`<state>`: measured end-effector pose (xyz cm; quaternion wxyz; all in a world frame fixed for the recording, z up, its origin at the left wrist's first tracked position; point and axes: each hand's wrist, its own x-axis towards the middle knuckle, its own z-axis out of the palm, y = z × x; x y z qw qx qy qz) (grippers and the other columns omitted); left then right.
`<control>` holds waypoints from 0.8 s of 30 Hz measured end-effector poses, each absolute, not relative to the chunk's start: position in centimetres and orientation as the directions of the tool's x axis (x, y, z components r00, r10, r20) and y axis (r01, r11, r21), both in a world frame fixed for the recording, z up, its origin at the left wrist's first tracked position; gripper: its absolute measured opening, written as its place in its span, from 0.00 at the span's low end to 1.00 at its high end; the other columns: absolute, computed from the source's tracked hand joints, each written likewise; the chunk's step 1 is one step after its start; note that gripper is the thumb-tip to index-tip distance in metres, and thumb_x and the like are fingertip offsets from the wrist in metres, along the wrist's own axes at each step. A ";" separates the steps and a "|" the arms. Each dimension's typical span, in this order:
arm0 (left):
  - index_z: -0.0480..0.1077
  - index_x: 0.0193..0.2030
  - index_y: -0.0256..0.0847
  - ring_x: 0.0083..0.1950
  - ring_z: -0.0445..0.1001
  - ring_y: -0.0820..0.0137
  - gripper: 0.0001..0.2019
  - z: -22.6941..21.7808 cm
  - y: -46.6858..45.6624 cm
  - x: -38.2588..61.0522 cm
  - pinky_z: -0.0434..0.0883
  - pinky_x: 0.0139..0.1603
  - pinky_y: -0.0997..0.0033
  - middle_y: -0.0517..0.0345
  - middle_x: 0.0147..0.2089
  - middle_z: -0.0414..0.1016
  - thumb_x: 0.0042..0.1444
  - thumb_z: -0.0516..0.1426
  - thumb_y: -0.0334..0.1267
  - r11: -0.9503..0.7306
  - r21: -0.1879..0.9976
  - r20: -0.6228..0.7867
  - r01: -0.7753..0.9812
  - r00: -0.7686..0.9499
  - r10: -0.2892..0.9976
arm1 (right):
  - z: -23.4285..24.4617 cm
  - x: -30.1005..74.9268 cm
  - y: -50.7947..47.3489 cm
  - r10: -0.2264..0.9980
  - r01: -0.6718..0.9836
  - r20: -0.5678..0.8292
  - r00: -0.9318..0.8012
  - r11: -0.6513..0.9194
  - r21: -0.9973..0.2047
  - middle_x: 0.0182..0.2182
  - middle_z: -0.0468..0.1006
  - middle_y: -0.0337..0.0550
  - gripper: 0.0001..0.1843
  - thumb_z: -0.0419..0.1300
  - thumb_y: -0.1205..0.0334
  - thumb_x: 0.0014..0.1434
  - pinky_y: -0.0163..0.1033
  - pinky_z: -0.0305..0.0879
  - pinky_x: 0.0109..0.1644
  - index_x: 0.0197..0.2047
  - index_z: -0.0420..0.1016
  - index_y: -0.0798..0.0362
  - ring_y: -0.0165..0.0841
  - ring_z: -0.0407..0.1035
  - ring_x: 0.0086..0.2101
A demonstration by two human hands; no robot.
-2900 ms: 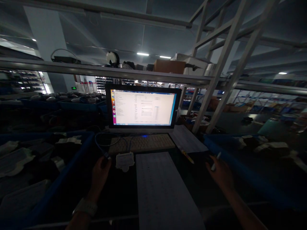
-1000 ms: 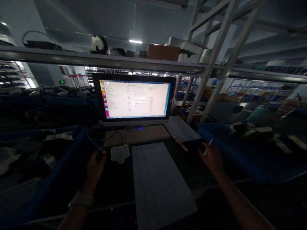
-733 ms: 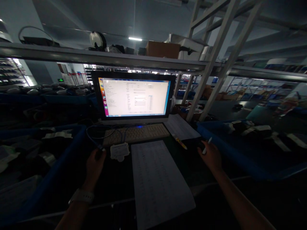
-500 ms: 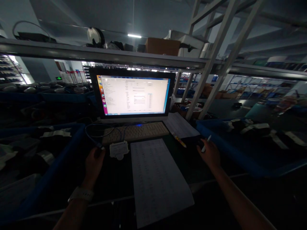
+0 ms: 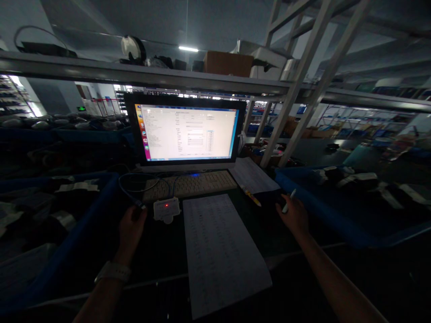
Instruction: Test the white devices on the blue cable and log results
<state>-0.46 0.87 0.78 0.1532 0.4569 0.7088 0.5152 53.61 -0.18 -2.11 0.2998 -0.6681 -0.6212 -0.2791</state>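
Observation:
My left hand point(image 5: 132, 228) is closed around the plug end of a blue cable point(image 5: 132, 197), left of a small white box point(image 5: 167, 212). A red light shows on the box. Whether a dark part also sits in that hand is too dim to tell. A light-coloured pen point(image 5: 289, 200) is gripped in my right hand point(image 5: 295, 217), whose fingers curl over a dark object that I cannot make out. Between my hands lies a printed sheet of paper point(image 5: 222, 251). The keyboard point(image 5: 191, 183) rests behind it, below a lit monitor point(image 5: 188, 134).
Blue bins with dark and white parts flank the desk, one on the left point(image 5: 84, 220) and one on the right point(image 5: 323, 220). A yellow marker point(image 5: 252, 196) lies beside more papers point(image 5: 254, 175). Above the monitor runs a metal shelf point(image 5: 161, 77) with a cardboard box point(image 5: 228, 64).
A red light has come on in the small white box. Both hands stay almost where they were, with the cable and the pen still held.

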 end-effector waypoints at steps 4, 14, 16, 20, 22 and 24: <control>0.70 0.40 0.38 0.47 0.74 0.57 0.20 0.7 1.0 -0.4 0.69 0.51 0.58 0.46 0.45 0.77 0.44 0.55 0.49 0.035 0.872 0.261 0.488 -0.525 0.810 | -1.6 53.3 -0.4 0.653 0.996 0.753 0.081 -0.019 -0.090 0.46 0.74 0.58 0.19 0.52 0.56 0.57 0.52 0.63 0.51 0.49 0.69 0.56 0.45 0.67 0.48; 0.70 0.38 0.39 0.45 0.75 0.59 0.17 1.4 0.4 -0.3 0.70 0.49 0.59 0.48 0.43 0.78 0.43 0.56 0.47 0.046 0.889 0.234 0.456 -0.537 0.811 | -0.5 46.3 -7.9 0.579 0.784 0.711 0.400 0.185 -0.592 0.48 0.74 0.52 0.19 0.55 0.50 0.57 0.49 0.69 0.47 0.49 0.68 0.50 0.41 0.71 0.44; 0.70 0.38 0.39 0.45 0.75 0.59 0.17 1.6 0.4 -0.1 0.70 0.49 0.59 0.47 0.43 0.78 0.43 0.56 0.46 0.052 0.886 0.234 0.461 -0.541 0.807 | -1.4 43.9 -11.4 0.634 0.700 0.627 0.452 0.184 -0.690 0.43 0.76 0.50 0.16 0.56 0.50 0.57 0.45 0.71 0.40 0.45 0.69 0.49 0.40 0.73 0.39; 0.70 0.38 0.39 0.46 0.75 0.57 0.18 1.6 0.5 0.0 0.70 0.50 0.58 0.46 0.43 0.78 0.43 0.55 0.47 0.048 0.882 0.234 0.468 -0.526 0.818 | -3.4 40.5 -16.7 0.705 0.657 0.550 0.448 0.158 -0.737 0.33 0.77 0.44 0.14 0.59 0.48 0.53 0.42 0.72 0.34 0.39 0.70 0.47 0.39 0.74 0.33; 0.70 0.38 0.39 0.46 0.75 0.57 0.19 1.4 0.6 -0.1 0.70 0.50 0.58 0.45 0.44 0.78 0.42 0.56 0.48 0.038 0.888 0.233 0.458 -0.521 0.822 | -4.1 39.5 -17.7 0.747 0.630 0.494 0.446 0.129 -0.765 0.32 0.78 0.43 0.16 0.60 0.45 0.51 0.41 0.72 0.33 0.38 0.70 0.46 0.39 0.74 0.32; 0.70 0.38 0.39 0.46 0.75 0.57 0.19 1.1 0.6 -0.3 0.70 0.50 0.57 0.46 0.44 0.78 0.41 0.56 0.49 0.019 0.903 0.231 0.430 -0.521 0.822 | -4.6 38.6 -18.0 0.789 0.584 0.400 0.467 0.064 -0.809 0.31 0.78 0.43 0.19 0.61 0.42 0.48 0.40 0.72 0.33 0.36 0.71 0.47 0.39 0.74 0.32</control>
